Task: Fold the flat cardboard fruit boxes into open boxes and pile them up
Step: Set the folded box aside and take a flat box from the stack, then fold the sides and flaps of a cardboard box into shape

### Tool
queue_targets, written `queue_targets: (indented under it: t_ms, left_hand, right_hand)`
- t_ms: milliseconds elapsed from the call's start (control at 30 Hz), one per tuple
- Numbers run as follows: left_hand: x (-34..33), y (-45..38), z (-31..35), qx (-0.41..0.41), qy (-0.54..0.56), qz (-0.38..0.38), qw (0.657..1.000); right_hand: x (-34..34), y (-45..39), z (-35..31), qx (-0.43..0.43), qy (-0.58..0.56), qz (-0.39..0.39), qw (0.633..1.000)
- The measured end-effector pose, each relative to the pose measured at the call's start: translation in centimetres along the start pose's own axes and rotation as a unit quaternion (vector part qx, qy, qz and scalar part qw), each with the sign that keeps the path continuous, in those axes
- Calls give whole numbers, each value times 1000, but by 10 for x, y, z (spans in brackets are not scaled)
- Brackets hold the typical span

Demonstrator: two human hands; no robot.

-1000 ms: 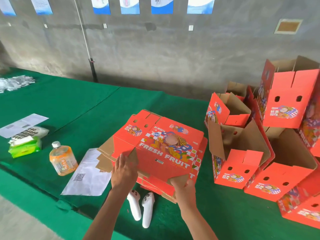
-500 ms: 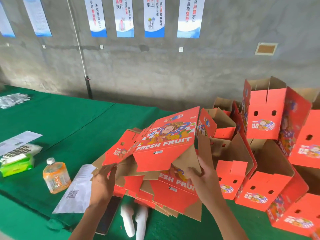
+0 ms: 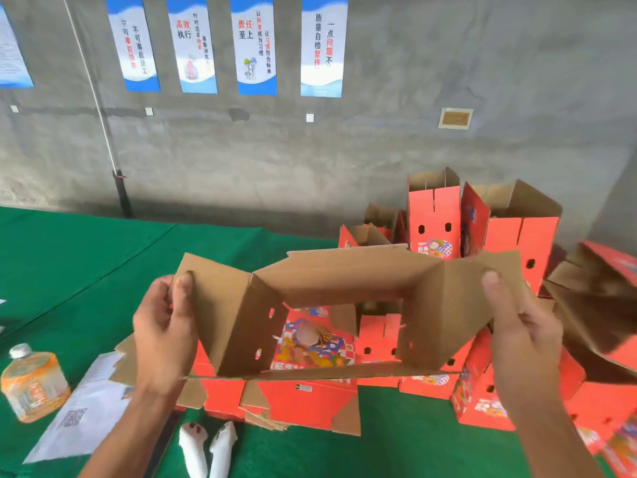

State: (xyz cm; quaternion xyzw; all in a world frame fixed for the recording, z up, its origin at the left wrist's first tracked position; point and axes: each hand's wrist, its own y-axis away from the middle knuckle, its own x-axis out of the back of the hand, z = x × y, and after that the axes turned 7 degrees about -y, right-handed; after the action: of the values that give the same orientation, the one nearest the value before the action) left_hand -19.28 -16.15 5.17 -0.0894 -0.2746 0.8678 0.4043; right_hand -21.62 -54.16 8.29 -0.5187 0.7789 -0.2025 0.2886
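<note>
Now | box (image 3: pixel 344 284) opened between left hand (image 3: pixel 165 332) | right hand (image 3: pixel 524 326)

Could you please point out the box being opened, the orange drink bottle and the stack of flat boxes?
Opened cardboard box (image 3: pixel 348 281): head view, inner brown back wall.
Orange drink bottle (image 3: pixel 32 384): head view, label area.
Stack of flat boxes (image 3: pixel 303 401): head view, red near panel.

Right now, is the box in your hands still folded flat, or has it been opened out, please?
Opened out. The held box forms a hollow tube: you see through it to the flat stack beneath. Left hand and right hand grip its end flaps.
</note>
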Motion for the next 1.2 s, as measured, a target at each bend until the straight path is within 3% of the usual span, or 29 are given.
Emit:
queue_targets:
  t_ms: [133, 400, 567, 633, 800, 900, 967, 1033, 1100, 1200]
  left_hand:
    - [-53, 39, 31, 32, 57, -9, 998]
    - [-152, 135, 53, 102, 167, -44, 980]
    - [-190, 188, 32, 111, 115, -115, 981]
    - [-205, 206, 25, 158, 105, -138, 972]
    - [-230, 233, 12, 333, 84, -169, 924]
    - [-225, 234, 18, 414, 215, -267, 843]
    - [-221, 244, 21, 351, 233, -323, 848]
    - [-217, 261, 30, 195, 205, -341, 896]
    - [-213, 271, 29, 77, 199, -299, 930]
    - [-210, 276, 20, 26, 210, -263, 941]
  right_hand:
    - [56, 5, -18, -53, -9, 28, 998]
    - [168, 25, -7, -77, -10, 85, 993]
    - [228, 36, 26, -121, -20, 150, 981]
    - [241, 40, 45, -139, -9, 182, 973]
    - [254, 48, 95, -160, 67, 219, 960]
    - [271, 44, 109, -163, 106, 281, 940]
    - [278, 39, 114, -177, 135, 311, 924]
    - [281, 37, 116, -190, 166, 331, 909]
    - [286, 36, 117, -185, 203, 355, 894]
    - [291, 33, 118, -157, 237, 385, 878]
